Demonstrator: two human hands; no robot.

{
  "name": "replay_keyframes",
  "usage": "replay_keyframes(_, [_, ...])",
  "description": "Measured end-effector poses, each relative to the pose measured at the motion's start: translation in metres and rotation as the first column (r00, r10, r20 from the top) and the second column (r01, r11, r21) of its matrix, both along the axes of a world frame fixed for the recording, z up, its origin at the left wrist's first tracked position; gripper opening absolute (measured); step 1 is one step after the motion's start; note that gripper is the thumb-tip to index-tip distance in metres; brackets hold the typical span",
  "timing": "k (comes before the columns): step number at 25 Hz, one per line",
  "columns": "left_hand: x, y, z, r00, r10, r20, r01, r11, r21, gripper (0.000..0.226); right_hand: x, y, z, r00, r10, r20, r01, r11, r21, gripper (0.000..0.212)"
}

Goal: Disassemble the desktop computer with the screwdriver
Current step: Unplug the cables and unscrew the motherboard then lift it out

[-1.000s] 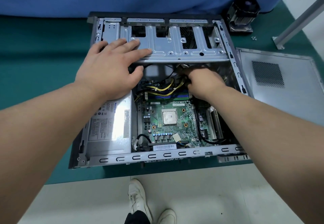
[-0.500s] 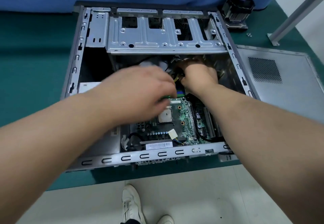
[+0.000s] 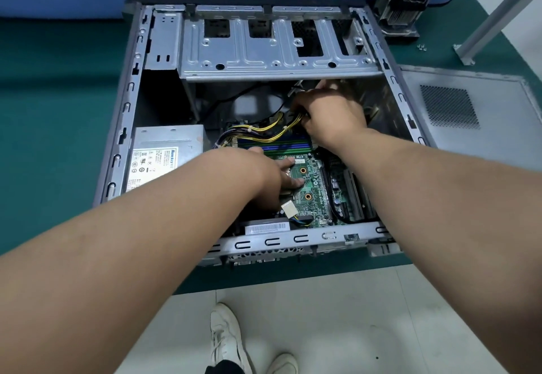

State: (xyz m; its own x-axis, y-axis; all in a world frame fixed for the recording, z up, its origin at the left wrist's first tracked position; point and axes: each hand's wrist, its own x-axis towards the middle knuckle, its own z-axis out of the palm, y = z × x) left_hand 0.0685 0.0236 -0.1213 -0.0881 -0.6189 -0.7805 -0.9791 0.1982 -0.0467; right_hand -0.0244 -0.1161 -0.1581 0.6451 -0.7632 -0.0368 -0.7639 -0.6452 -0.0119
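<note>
The opened desktop case (image 3: 117, 139) lies on its side on a green table. Inside sit the green motherboard (image 3: 315, 195), a grey power supply (image 3: 164, 151) at the left and a metal drive cage (image 3: 272, 51) at the back. My left hand (image 3: 275, 180) rests flat on the motherboard over the processor area, fingers spread, holding nothing. My right hand (image 3: 331, 115) is deep in the case under the drive cage, fingers closed around the yellow and black power cable bundle (image 3: 272, 132) near its plug. No screwdriver is in view.
The removed side panel (image 3: 475, 115) lies flat to the right of the case. A black cooler with fan (image 3: 401, 7) stands at the back right, small screws (image 3: 421, 47) beside it. A metal post (image 3: 498, 13) slants at the far right. The table edge runs just below the case.
My left hand left the drive cage and came down onto the motherboard. My right hand stayed on the cables under the cage. The view shifted closer to the case.
</note>
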Motion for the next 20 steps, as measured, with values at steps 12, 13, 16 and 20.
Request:
replay_keyframes(12, [0.0023,0.0027,0.0026,0.984,0.150,-0.091,-0.149,0.989,0.024,0.062,-0.0023,0.0016,-0.0020,0.995,0.096,-0.009,-0.096,0.995,-0.039,0.043])
replay_keyframes(13, [0.0031,0.0024,0.0018,0.983,0.154,-0.097,-0.153,0.988,0.024,0.061,-0.0036,0.0029,-0.0020,0.992,0.126,-0.004,-0.126,0.991,-0.046,0.045])
replay_keyframes(16, [0.0054,0.0015,-0.0001,0.978,0.177,-0.110,-0.174,0.984,0.036,0.059,-0.0059,0.0064,-0.0022,0.981,0.194,0.002,-0.193,0.977,-0.085,0.047])
replay_keyframes(20, [0.0063,0.0001,-0.0021,0.978,0.178,-0.108,-0.175,0.984,0.037,0.057,-0.0032,0.0035,-0.0004,0.994,0.106,0.004,-0.106,0.994,-0.007,0.048])
